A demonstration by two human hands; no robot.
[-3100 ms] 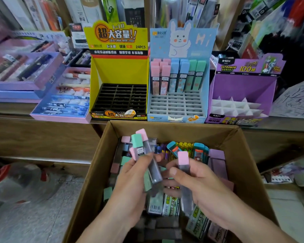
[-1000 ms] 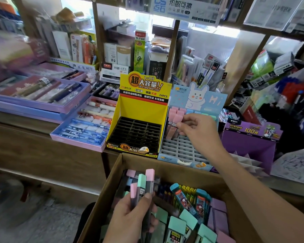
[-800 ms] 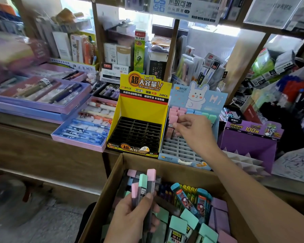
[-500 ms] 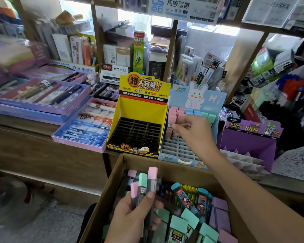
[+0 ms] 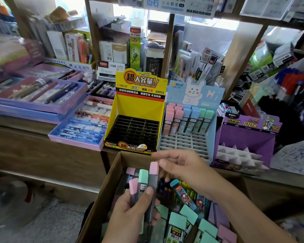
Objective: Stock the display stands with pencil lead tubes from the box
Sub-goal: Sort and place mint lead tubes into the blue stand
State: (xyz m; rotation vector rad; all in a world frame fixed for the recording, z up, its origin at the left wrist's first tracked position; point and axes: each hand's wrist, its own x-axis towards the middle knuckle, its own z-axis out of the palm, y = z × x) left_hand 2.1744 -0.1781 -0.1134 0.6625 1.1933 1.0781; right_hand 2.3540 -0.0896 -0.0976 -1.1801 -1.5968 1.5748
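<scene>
Filling 6 o'clock, the cardboard box [image 5: 109,190] holds loose lead tubes [image 5: 177,223]. On the desk [image 5: 42,151] at 12 o'clock stand the yellow stand [image 5: 139,106] and the part-filled blue stand [image 5: 184,142]. The left hand [image 5: 130,213] grips three tubes [image 5: 142,179]; the right hand [image 5: 186,167], at its 2 o'clock, touches the tallest's pink cap [image 5: 154,168], grip unclear.

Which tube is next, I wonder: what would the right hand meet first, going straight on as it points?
Probably the tall pink-capped tube in the left hand; the right hand's fingertips point at its cap, though depth is unclear.

open slots [image 5: 184,143] below standing tubes [image 5: 188,118]
</scene>
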